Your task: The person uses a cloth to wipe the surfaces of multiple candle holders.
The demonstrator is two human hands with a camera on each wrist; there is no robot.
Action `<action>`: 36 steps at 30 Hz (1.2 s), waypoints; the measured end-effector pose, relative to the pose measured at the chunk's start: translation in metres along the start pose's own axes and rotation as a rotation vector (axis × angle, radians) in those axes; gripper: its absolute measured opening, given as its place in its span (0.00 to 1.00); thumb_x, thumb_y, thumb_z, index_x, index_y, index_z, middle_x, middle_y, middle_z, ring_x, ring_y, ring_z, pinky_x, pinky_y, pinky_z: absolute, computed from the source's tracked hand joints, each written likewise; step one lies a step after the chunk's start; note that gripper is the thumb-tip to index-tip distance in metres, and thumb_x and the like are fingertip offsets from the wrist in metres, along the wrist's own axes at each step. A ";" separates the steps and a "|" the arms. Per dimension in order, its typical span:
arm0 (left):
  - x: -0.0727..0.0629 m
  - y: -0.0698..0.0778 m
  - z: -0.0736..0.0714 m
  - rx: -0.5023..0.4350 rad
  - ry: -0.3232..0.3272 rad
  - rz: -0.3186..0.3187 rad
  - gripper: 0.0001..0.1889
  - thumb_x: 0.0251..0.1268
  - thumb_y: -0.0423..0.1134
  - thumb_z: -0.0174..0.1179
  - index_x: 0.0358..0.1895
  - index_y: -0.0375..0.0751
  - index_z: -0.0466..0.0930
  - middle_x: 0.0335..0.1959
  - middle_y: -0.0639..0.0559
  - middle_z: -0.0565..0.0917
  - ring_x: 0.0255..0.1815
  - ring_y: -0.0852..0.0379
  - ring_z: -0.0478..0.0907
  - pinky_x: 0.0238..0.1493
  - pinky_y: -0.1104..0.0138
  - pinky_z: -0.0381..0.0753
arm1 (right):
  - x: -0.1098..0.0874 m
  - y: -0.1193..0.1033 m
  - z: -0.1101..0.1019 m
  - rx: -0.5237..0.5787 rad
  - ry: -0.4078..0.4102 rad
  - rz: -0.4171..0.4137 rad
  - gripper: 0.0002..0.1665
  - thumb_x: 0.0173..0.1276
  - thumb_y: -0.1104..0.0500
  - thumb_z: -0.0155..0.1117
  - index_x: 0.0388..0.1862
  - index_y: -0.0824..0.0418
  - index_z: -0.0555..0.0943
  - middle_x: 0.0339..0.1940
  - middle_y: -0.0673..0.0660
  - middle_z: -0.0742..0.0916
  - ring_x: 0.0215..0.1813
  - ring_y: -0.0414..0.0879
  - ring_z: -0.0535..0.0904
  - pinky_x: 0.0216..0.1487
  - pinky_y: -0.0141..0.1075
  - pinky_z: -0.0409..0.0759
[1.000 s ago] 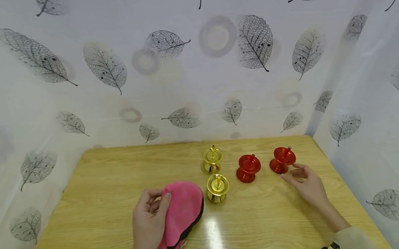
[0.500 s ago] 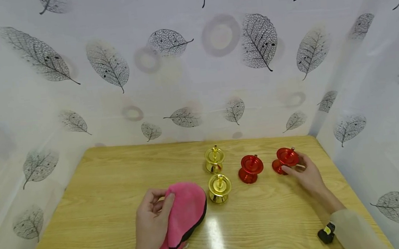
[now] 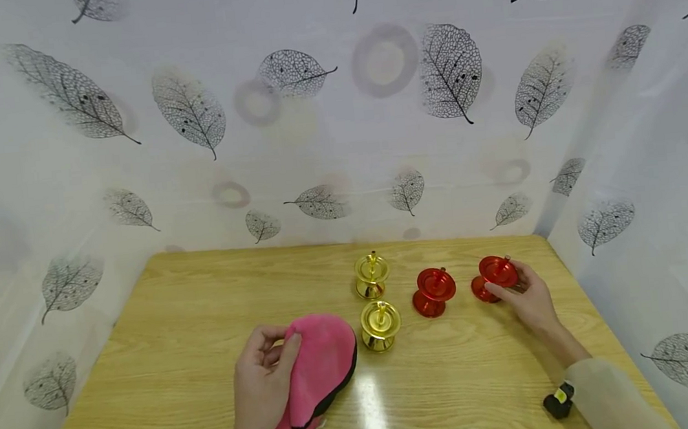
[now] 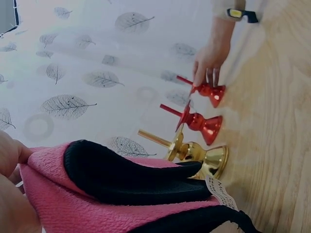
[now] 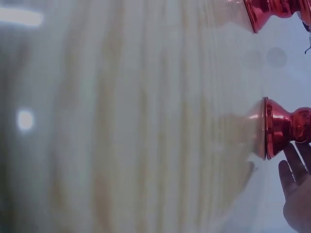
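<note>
My left hand (image 3: 267, 381) pinches a folded pink plush cloth (image 3: 321, 362) between thumb and fingers, above the near middle of the table. Black edging and a white printed label show on the cloth in the left wrist view. At the right, my right hand (image 3: 529, 297) grips a red metal candle holder (image 3: 497, 271), thumb in front and fingers behind, below its dish. The holder's flared foot (image 5: 273, 128) shows in the right wrist view. A second red candle holder (image 3: 434, 292) stands to its left. Two gold candle holders (image 3: 372, 274) stand one behind the other, right of the cloth.
The wooden table (image 3: 204, 311) meets a pale curtain (image 3: 312, 141) printed with leaves at its back edge, and more curtain hangs at both sides. A small black device (image 3: 559, 401) with a yellow mark sits at the right wrist.
My right hand has closed from beside the right red candle holder onto it, fingers moving behind and thumb in front. The left hand and cloth keep their pose while the whole view shifts slightly.
</note>
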State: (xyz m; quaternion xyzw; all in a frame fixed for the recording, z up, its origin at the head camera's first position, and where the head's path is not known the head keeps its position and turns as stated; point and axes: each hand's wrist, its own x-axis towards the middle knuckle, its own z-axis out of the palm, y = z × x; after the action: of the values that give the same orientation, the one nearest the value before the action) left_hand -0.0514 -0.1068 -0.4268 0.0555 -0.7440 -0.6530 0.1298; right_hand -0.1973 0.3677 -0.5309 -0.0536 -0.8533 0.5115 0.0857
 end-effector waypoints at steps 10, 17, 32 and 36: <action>-0.001 0.002 -0.001 -0.008 0.008 0.014 0.06 0.74 0.33 0.66 0.47 0.34 0.82 0.46 0.39 0.90 0.36 0.68 0.88 0.32 0.72 0.89 | -0.014 -0.005 -0.001 -0.017 0.116 -0.041 0.42 0.67 0.56 0.79 0.74 0.66 0.70 0.46 0.24 0.79 0.47 0.22 0.78 0.50 0.13 0.77; -0.001 0.004 -0.001 -0.016 0.020 0.024 0.05 0.72 0.30 0.66 0.45 0.33 0.82 0.44 0.41 0.90 0.34 0.67 0.88 0.31 0.72 0.89 | -0.030 -0.028 -0.006 -0.027 0.136 -0.118 0.41 0.66 0.61 0.79 0.75 0.65 0.72 0.47 0.23 0.80 0.48 0.22 0.78 0.51 0.16 0.78; -0.001 0.009 0.001 -0.029 0.033 0.064 0.04 0.70 0.27 0.67 0.44 0.32 0.82 0.38 0.59 0.90 0.34 0.68 0.88 0.30 0.73 0.89 | -0.062 -0.079 0.006 0.181 0.056 -0.451 0.42 0.53 0.84 0.72 0.70 0.76 0.74 0.56 0.32 0.86 0.52 0.27 0.84 0.54 0.16 0.81; -0.002 0.009 0.001 -0.024 0.031 0.062 0.04 0.70 0.27 0.67 0.43 0.32 0.83 0.40 0.46 0.90 0.34 0.68 0.88 0.32 0.73 0.90 | -0.072 -0.092 0.012 0.207 0.010 -0.532 0.43 0.50 0.85 0.71 0.69 0.77 0.74 0.58 0.37 0.87 0.54 0.29 0.85 0.56 0.17 0.82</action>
State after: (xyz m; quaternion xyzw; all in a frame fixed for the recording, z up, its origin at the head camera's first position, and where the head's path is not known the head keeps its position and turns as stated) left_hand -0.0492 -0.1040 -0.4178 0.0411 -0.7355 -0.6566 0.1622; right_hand -0.1294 0.3015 -0.4617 0.1787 -0.7802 0.5553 0.2259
